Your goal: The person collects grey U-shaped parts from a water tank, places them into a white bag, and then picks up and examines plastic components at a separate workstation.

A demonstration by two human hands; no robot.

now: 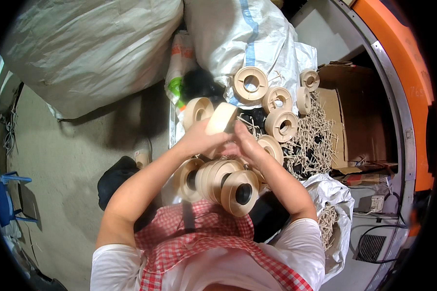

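In front of my chest, my left hand (201, 137) grips a beige plastic ring (222, 118), tilted on its edge. My right hand (246, 140) closes against the ring's right side, its fingers partly hidden and a little blurred. Another wide beige ring (197, 110) sits just beyond my left hand. Below my wrists, several similar rings (213, 177) are bunched together, and a nearer one (239, 193) has a dark centre opening. To the right of my right hand lie more hollow rings, among them one with an inner hub (281, 125).
Thin beige plastic scraps (315, 136) are heaped at the right, before an open cardboard box (369, 116). More scraps fill a white sack (342, 203) by my right elbow. Large white sacks (102, 53) stand behind. An orange machine panel (403, 63) edges the far right.
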